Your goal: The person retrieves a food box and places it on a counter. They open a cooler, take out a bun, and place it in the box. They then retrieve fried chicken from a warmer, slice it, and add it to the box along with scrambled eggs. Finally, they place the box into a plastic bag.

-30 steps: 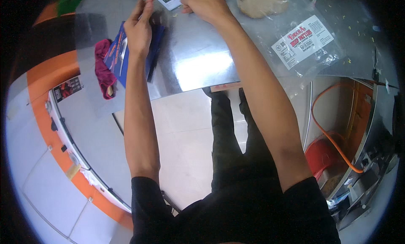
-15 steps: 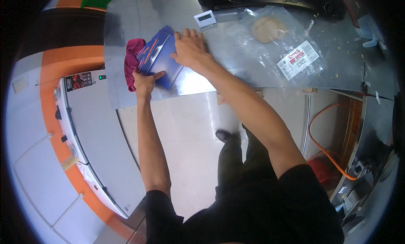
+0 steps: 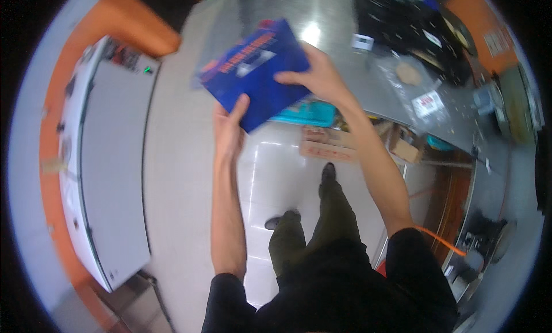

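A flat blue packet (image 3: 256,71) with a printed front is lifted clear of the steel counter (image 3: 339,22) and held in front of me, tilted. My left hand (image 3: 229,131) grips its lower left edge from underneath. My right hand (image 3: 319,80) holds its right edge, fingers on the front. Both hands are over the floor, just off the counter's near edge.
A clear plastic bag with a round flatbread (image 3: 409,74) and a red-and-white label (image 3: 428,103) lies on the counter at right. A white cabinet with orange trim (image 3: 103,160) stands at left. Cardboard boxes (image 3: 328,143) and a teal tray (image 3: 310,111) sit under the counter. An orange cable (image 3: 443,241) runs at lower right.
Both hands have lifted the blue packet off the counter and brought it toward me. The view has swung, so the counter now lies farther up and right.
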`<action>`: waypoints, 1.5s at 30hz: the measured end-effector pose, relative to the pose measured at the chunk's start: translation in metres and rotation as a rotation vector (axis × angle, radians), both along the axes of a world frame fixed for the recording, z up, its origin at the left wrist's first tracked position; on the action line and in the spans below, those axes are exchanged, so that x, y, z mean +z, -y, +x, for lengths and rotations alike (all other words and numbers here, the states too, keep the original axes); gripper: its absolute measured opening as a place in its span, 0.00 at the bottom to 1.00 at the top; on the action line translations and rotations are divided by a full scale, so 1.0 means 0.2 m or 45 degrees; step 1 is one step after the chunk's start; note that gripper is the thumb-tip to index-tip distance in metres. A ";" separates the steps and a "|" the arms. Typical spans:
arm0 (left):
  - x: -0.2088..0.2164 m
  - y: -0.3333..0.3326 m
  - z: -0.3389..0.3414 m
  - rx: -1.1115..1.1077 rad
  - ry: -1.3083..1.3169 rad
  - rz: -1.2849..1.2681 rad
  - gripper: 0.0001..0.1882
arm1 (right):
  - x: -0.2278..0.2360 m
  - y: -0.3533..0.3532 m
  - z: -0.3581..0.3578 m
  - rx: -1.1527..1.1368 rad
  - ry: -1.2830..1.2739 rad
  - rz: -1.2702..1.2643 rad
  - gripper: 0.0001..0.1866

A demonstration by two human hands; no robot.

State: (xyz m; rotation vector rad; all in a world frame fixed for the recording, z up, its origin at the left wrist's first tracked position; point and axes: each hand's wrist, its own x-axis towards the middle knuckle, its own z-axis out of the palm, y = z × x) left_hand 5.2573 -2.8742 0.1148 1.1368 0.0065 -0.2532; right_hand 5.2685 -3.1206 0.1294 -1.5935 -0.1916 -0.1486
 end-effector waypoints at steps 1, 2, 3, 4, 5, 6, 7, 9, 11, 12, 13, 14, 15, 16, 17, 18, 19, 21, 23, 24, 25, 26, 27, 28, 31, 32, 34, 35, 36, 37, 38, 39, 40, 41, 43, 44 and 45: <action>0.06 -0.21 -0.18 -0.137 -0.148 -0.249 0.29 | 0.06 -0.16 -0.14 0.051 -0.013 0.038 0.36; 0.10 -0.41 -0.39 -0.142 -0.167 -0.260 0.29 | 0.11 -0.35 -0.28 0.048 -0.142 0.105 0.35; 0.15 -0.61 -0.60 -0.152 -0.223 -0.141 0.34 | 0.15 -0.55 -0.41 0.103 -0.293 0.151 0.34; 0.20 -0.84 -0.80 -0.178 -0.290 -0.211 0.33 | 0.18 -0.75 -0.53 0.214 -0.436 0.185 0.33; 0.28 -1.09 -1.00 -0.258 -0.296 -0.331 0.31 | 0.22 -1.00 -0.66 0.310 -0.472 0.252 0.32; 0.35 -1.33 -1.19 -0.146 -0.290 -0.309 0.29 | 0.23 -1.26 -0.78 0.366 -0.532 0.288 0.31; 0.43 -1.56 -1.39 -0.056 -0.272 -0.325 0.27 | 0.25 -1.53 -0.89 0.455 -0.542 0.377 0.29; 0.56 -1.96 -1.76 0.184 -0.219 -0.350 0.25 | 0.29 -2.03 -1.09 0.613 -0.620 0.447 0.28; 0.65 -2.30 -2.11 0.439 -0.252 -0.367 0.24 | 0.32 -2.48 -1.33 0.697 -0.797 0.396 0.27; 0.65 -2.48 -2.25 0.580 -0.218 -0.318 0.23 | 0.32 -2.73 -1.39 0.874 -0.778 0.463 0.26; 0.63 -2.64 -2.37 0.649 -0.149 -0.301 0.24 | 0.33 -2.96 -1.42 0.943 -0.849 0.400 0.26; 0.60 -2.78 -2.52 0.725 -0.149 -0.285 0.25 | 0.33 -3.16 -1.48 1.130 -0.830 0.354 0.27; 0.57 -2.92 -2.66 0.815 -0.143 -0.268 0.26 | 0.33 -3.36 -1.54 1.220 -0.867 0.226 0.27; 0.53 -3.03 -2.81 0.848 -0.110 -0.262 0.25 | 0.31 -3.56 -1.60 1.443 -0.810 0.106 0.29; 0.49 -3.12 -2.94 0.862 -0.096 -0.260 0.25 | 0.29 -3.77 -1.67 1.632 -0.734 0.017 0.30; 0.46 -3.19 -3.09 0.909 -0.085 -0.174 0.26 | 0.24 -3.93 -1.78 1.801 -0.730 -0.093 0.32; 0.41 -3.28 -3.20 0.918 -0.050 -0.093 0.27 | 0.20 -4.14 -1.86 2.014 -0.649 -0.121 0.33; 0.30 -3.45 -3.37 1.115 -0.061 -0.159 0.31 | 0.07 -4.56 -2.03 2.217 -0.503 -0.282 0.36; 0.15 -3.58 -3.55 1.476 -0.178 -0.415 0.33 | -0.07 -5.01 -2.26 2.491 -0.507 -0.504 0.39; 0.05 -3.64 -3.66 1.625 -0.190 -0.593 0.34 | -0.14 -5.21 -2.39 2.598 -0.480 -0.651 0.40; -0.04 -3.68 -3.78 1.820 -0.239 -0.665 0.33 | -0.16 -5.39 -2.50 2.731 -0.147 -0.835 0.37; -0.15 -3.73 -3.96 2.001 -0.278 -0.745 0.33 | -0.19 -5.61 -2.67 2.813 0.239 -1.012 0.36; -0.26 -3.73 -4.10 2.229 -0.461 -0.692 0.32 | -0.22 -5.80 -2.80 2.822 0.636 -1.309 0.34; -0.37 -3.75 -4.30 2.430 -0.598 -0.667 0.31 | -0.21 -6.04 -2.99 3.041 0.814 -1.363 0.32; -0.66 -3.59 -4.70 2.719 -1.759 0.463 0.36 | -0.19 -6.58 -3.46 3.362 1.196 -1.535 0.22; -0.74 -3.52 -4.77 2.664 -1.895 0.224 0.41 | -0.19 -6.75 -3.59 3.541 1.117 -1.501 0.21; -0.91 -3.44 -4.84 2.540 -2.499 -0.241 0.42 | -0.27 -7.02 -3.86 3.795 0.974 -1.484 0.17; -0.97 -3.48 -4.89 2.541 -2.549 -0.341 0.41 | -0.31 -7.20 -4.02 3.905 0.866 -1.493 0.16; -1.05 -3.56 -4.92 2.533 -2.624 -0.503 0.39 | -0.37 -7.36 -4.14 3.997 0.704 -1.468 0.15; -1.13 -3.69 -4.93 2.522 -2.515 -0.686 0.36 | -0.42 -7.49 -4.23 4.052 0.748 -1.570 0.17; -1.20 -3.81 -4.98 2.522 -2.389 -0.878 0.33 | -0.49 -7.59 -4.30 4.077 0.734 -1.602 0.20; -1.26 -4.01 -5.13 2.464 -2.345 -0.967 0.31 | -0.52 -7.70 -4.44 4.122 0.724 -1.640 0.23; -1.29 -4.22 -5.29 2.510 -2.223 -0.855 0.30 | -0.55 -7.88 -4.57 4.172 0.798 -1.871 0.23; -1.32 -4.44 -5.47 2.398 -2.212 -0.670 0.29 | -0.55 -7.98 -4.64 4.179 0.913 -2.065 0.24; -1.33 -5.00 -5.81 2.189 -2.171 -0.336 0.24 | -0.47 -8.23 -4.71 3.937 0.190 -2.141 0.20; -1.31 -5.31 -6.00 2.189 -2.111 -0.294 0.21 | -0.41 -8.37 -4.73 3.912 0.140 -2.072 0.19; -1.27 -5.64 -6.18 2.368 -2.037 -0.228 0.20 | -0.35 -8.53 -4.77 3.901 0.101 -1.990 0.18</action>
